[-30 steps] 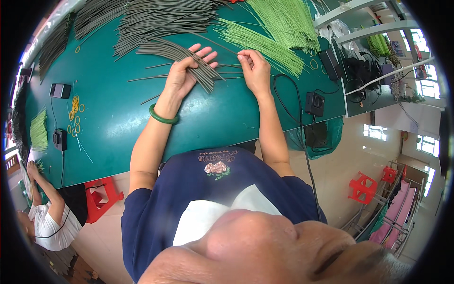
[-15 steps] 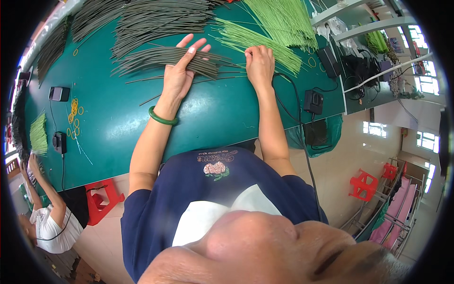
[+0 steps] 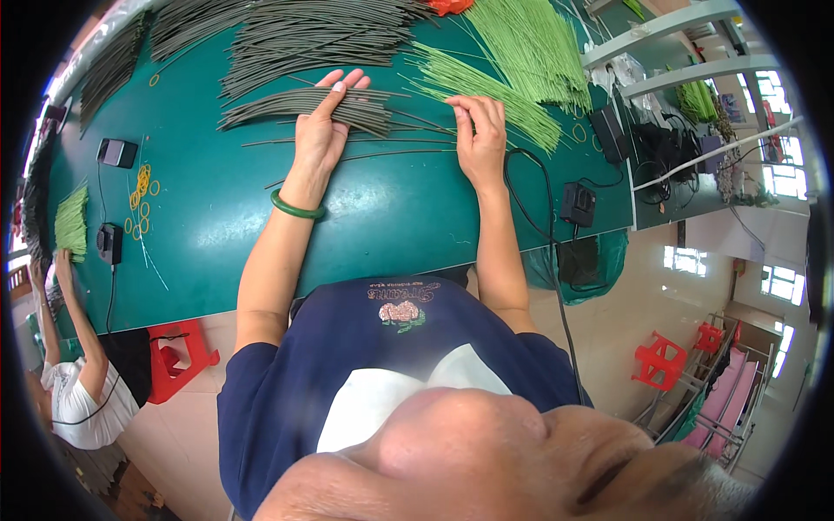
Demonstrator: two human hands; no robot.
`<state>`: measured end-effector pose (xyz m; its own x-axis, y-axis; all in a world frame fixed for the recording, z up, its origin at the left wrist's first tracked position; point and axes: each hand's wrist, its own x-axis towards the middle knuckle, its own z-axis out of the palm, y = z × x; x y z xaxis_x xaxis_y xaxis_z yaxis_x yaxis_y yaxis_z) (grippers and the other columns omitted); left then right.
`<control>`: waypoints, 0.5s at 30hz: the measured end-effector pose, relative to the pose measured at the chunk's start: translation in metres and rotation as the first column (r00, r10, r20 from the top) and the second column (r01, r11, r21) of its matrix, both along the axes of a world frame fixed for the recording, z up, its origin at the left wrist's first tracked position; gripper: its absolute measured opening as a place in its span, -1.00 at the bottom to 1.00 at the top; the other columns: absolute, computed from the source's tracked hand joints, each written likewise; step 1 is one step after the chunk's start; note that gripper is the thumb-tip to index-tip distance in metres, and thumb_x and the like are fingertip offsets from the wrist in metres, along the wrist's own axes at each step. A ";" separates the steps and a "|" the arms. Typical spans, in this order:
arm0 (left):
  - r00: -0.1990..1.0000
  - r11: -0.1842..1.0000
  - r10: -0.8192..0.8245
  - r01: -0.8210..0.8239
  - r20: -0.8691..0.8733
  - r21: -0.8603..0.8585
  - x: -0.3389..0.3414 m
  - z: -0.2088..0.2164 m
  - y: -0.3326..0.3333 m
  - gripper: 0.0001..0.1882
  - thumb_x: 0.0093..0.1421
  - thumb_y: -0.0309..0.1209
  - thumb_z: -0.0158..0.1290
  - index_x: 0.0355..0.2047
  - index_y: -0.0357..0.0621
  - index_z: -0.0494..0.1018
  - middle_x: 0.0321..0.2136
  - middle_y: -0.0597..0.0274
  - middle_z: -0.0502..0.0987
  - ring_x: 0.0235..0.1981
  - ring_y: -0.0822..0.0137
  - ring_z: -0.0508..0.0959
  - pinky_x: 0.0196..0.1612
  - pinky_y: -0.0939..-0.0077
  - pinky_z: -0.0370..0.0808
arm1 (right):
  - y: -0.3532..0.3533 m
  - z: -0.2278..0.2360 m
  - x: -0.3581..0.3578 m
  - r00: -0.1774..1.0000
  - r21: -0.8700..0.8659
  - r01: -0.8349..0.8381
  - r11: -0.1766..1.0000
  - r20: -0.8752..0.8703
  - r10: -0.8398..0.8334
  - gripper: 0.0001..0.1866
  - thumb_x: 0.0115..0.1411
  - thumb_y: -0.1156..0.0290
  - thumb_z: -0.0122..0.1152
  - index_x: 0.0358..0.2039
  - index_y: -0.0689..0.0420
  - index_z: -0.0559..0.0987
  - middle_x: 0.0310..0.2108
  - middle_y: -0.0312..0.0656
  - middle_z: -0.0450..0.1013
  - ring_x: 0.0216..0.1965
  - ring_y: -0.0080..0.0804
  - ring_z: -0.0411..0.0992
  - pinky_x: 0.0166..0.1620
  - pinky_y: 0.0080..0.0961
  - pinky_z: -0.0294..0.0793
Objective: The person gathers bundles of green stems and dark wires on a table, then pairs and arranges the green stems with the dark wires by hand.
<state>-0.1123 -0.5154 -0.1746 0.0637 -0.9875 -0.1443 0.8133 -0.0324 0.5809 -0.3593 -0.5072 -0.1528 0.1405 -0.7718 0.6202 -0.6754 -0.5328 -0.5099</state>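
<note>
Your left hand point(image 3: 321, 130) lies palm up with its thumb clamped across a bundle of dark stems point(image 3: 280, 106), fingers spread beneath and showing past the far side. The bundle sits above the green table point(image 3: 391, 230), this side of the big dark pile point(image 3: 313, 39). Your right hand point(image 3: 483, 137) is bent at the fingers, thumb below them, just beside the right ends of a few loose dark stems point(image 3: 269, 141); cannot tell whether a stem is pinched there. Step in hand, by my reading: gathering, with the left hand as holder and the right as picker. The next move would call for a light fingertip grip on one thin stem, the left thumb easing just enough to admit it without letting the bundle slide. Bundle's long axis runs left to right, roughly across your body, bowed away from you at the middle; some of that curve may be the lens. Right end points toward your right hand, left end fans out over bare table. No head or foot can be told on the stems. Loose ones run much the same way, the nearest slanting toward you at its left end. Small green bunch point(image 3: 491, 94) lies just beyond your right hand, on a diagonal.
</note>
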 end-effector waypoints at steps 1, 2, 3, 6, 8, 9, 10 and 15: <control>1.000 1.000 0.008 -0.008 -0.001 0.000 0.005 -0.001 -0.003 -0.52 0.42 -0.55 0.01 0.30 -0.39 0.20 0.24 -0.26 0.41 0.28 -0.08 0.45 0.30 0.12 0.50 | 0.001 0.001 0.002 1.000 0.003 0.014 1.000 -0.015 -0.014 -0.85 0.35 0.48 0.17 -0.14 0.06 0.67 -0.23 -0.22 0.53 -0.14 -0.21 0.40 -0.02 -0.32 0.42; 0.999 0.999 0.033 -0.033 -0.004 -0.011 0.007 0.000 -0.006 -0.55 0.42 -0.55 0.02 0.26 -0.39 0.23 0.19 -0.26 0.45 0.24 -0.08 0.49 0.27 0.12 0.53 | 0.001 0.001 0.001 1.000 0.003 0.013 1.000 -0.010 -0.013 -0.85 0.35 0.48 0.17 -0.14 0.06 0.67 -0.23 -0.22 0.53 -0.14 -0.21 0.40 -0.02 -0.32 0.42; 0.998 0.998 0.057 -0.057 -0.008 -0.022 0.009 0.000 -0.008 -0.58 0.41 -0.56 0.02 0.23 -0.38 0.26 0.15 -0.25 0.49 0.20 -0.08 0.52 0.23 0.12 0.56 | 0.001 0.000 0.001 1.000 0.000 0.030 1.000 -0.008 -0.030 -0.85 0.34 0.49 0.17 -0.16 0.05 0.67 -0.25 -0.22 0.52 -0.15 -0.18 0.39 -0.04 -0.30 0.42; 0.997 0.997 0.071 -0.071 -0.001 -0.023 0.013 0.001 -0.009 -0.59 0.41 -0.56 0.02 0.22 -0.38 0.27 0.15 -0.25 0.49 0.19 -0.07 0.53 0.22 0.13 0.56 | 0.000 -0.002 0.001 0.999 0.006 0.051 0.999 -0.010 -0.051 -0.85 0.33 0.50 0.17 -0.18 0.03 0.68 -0.26 -0.22 0.51 -0.15 -0.16 0.38 -0.06 -0.28 0.43; 0.997 0.997 0.074 -0.074 0.005 -0.024 0.014 0.001 -0.009 -0.59 0.41 -0.56 0.03 0.22 -0.38 0.27 0.15 -0.25 0.49 0.19 -0.07 0.53 0.22 0.13 0.56 | 0.000 -0.002 0.002 0.998 0.017 0.057 0.998 -0.013 -0.057 -0.85 0.33 0.50 0.17 -0.18 0.03 0.68 -0.26 -0.23 0.51 -0.15 -0.16 0.38 -0.06 -0.27 0.43; 0.998 0.997 0.070 -0.070 0.008 -0.026 0.013 0.001 -0.008 -0.59 0.41 -0.56 0.03 0.22 -0.38 0.27 0.15 -0.25 0.49 0.19 -0.07 0.53 0.21 0.13 0.57 | -0.001 -0.001 0.002 0.999 0.014 0.048 0.999 -0.014 -0.047 -0.85 0.34 0.49 0.17 -0.18 0.03 0.68 -0.26 -0.23 0.51 -0.15 -0.17 0.38 -0.07 -0.27 0.43; 0.998 0.997 0.066 -0.066 0.010 -0.028 0.013 0.001 -0.008 -0.58 0.41 -0.56 0.03 0.22 -0.38 0.27 0.15 -0.24 0.49 0.19 -0.07 0.53 0.21 0.13 0.57 | -0.001 -0.001 0.002 0.999 0.010 0.039 0.999 -0.015 -0.038 -0.85 0.34 0.49 0.17 -0.18 0.03 0.68 -0.26 -0.24 0.51 -0.16 -0.17 0.38 -0.07 -0.27 0.43; 0.998 0.998 0.064 -0.063 0.019 -0.025 0.011 0.002 -0.007 -0.58 0.41 -0.55 0.03 0.23 -0.38 0.26 0.15 -0.24 0.49 0.19 -0.07 0.53 0.19 0.14 0.58 | -0.001 -0.002 0.001 0.999 0.009 0.043 0.999 -0.008 -0.043 -0.85 0.34 0.49 0.18 -0.18 0.03 0.68 -0.26 -0.24 0.51 -0.16 -0.18 0.39 -0.07 -0.28 0.43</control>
